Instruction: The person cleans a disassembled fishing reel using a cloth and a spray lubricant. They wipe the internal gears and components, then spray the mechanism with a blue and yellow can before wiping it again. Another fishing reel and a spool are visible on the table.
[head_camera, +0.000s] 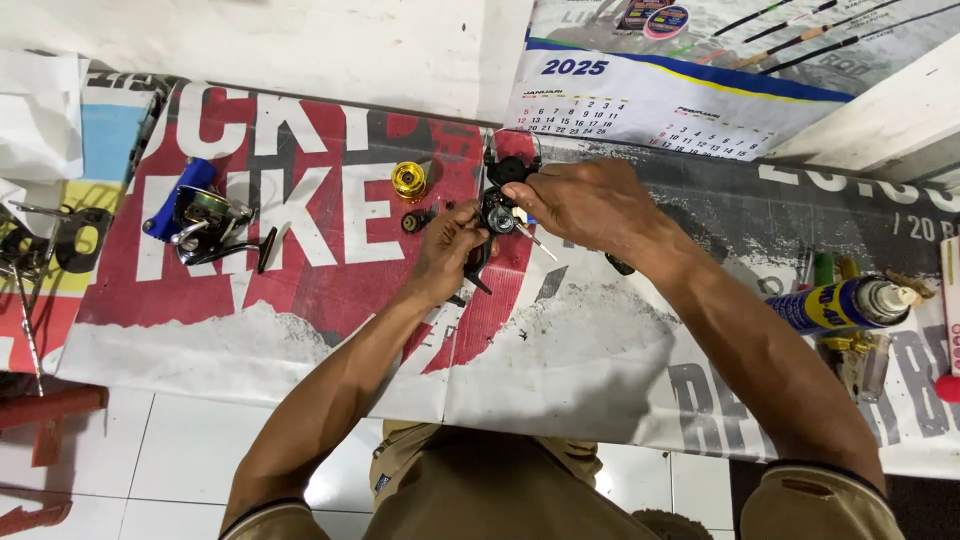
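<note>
A black fishing reel body (497, 205) sits between both hands above a printed banner (300, 330) spread on the floor. My left hand (447, 252) grips the reel's lower side with its fingers. My right hand (585, 203) closes over the reel's top and right side, and a thin metal tool or pin (535, 241) pokes out below its fingers. A gold spool (408, 179) and a small black round part (413, 220) lie on the banner just left of the reel.
A second reel with a blue part (200, 220) lies at the left. A blue and yellow spray can (840, 305) lies at the right among small parts. A wall calendar (640, 105) lies at the back. White floor tiles (150, 450) lie near me.
</note>
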